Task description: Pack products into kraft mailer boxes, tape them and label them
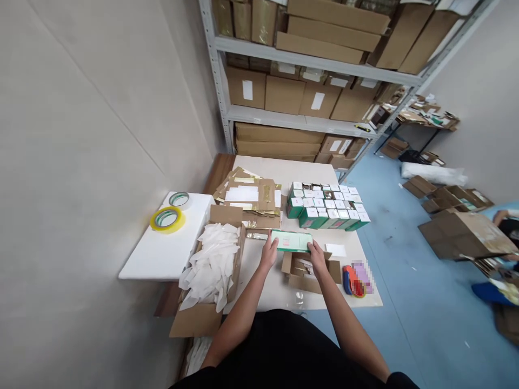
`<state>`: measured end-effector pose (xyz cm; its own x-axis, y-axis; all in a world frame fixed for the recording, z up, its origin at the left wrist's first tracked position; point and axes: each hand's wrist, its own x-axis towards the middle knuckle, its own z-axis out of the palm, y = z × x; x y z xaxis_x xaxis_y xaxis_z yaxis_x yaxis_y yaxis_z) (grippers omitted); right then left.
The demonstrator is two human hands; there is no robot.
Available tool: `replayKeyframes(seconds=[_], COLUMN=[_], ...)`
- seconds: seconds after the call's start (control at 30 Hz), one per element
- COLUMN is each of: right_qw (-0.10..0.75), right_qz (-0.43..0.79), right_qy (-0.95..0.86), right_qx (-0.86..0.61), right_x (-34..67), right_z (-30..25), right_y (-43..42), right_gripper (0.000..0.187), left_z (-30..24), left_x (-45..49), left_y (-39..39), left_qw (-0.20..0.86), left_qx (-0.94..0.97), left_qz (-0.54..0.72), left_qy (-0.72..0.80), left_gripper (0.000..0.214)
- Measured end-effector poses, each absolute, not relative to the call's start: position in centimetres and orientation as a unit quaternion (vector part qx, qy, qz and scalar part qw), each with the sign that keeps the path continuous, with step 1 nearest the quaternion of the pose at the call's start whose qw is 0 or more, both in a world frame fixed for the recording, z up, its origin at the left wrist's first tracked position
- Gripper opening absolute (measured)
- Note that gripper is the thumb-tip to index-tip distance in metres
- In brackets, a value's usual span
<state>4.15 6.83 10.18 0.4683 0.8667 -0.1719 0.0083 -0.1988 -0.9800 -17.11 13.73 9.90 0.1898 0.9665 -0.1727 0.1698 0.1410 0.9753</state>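
A flat green and white carton (292,241) is held level between my two hands above the table. My left hand (269,253) grips its left end, thumb on top. On the right end, my right hand (317,256) is closed with its thumb on the face. Just below the carton stands an open cardboard box (307,283) with some pale packing inside. Rows of upright green and white cartons (328,208) are grouped at the back right of the table. To my left, a larger open box (198,321) is heaped with crumpled white paper (213,265).
Flattened cardboard (265,216) is stacked behind my left hand. Yellow tape (154,220) and another tape roll (179,199) lie on a white board (141,256). A red and blue tape dispenser (347,280) sits at the right edge. Box-filled shelving (259,114) stands behind.
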Motion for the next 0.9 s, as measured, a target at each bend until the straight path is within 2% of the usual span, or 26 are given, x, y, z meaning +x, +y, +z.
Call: replayKeyframes(seconds=[0.2,0.33,0.5,0.67,0.83,0.9], right_qw=[0.551,0.524,0.466,0.476,0.494,0.497], right_qz=[0.344,0.338,0.271,0.259,0.270,0.282], right_qy=[-0.272,-0.285,-0.219,-0.264,-0.307,-0.334], right_qx=[-0.710,-0.728,-0.813,-0.798,-0.768,-0.750], right_x=[8.1,10.1,12.5,14.0,13.8,13.9], right_z=[9.5,7.8,6.3,6.6,6.5,6.4], right_y=[0.1,-3.1,-4.5,-4.4,-4.5,-4.7], right_gripper=[0.064,0.064,0.082,0.067,0.058,0.056], left_z=[7.5,5.7,4.3,3.0,1.6,1.3], left_x=[-11.1,-8.7,-8.4,-9.6,-10.3,-10.1], left_y=[10.9,9.3,8.1,6.9,4.6,3.9], left_qw=[0.538,0.551,0.454,0.388,0.354,0.333], left_qx=[0.606,0.626,0.715,0.803,0.824,0.829], left_qz=[0.256,0.205,0.162,0.064,-0.018,-0.009], left_qy=[0.526,0.513,0.507,0.448,0.442,0.449], left_gripper=[0.067,0.067,0.082,0.059,0.083,0.070])
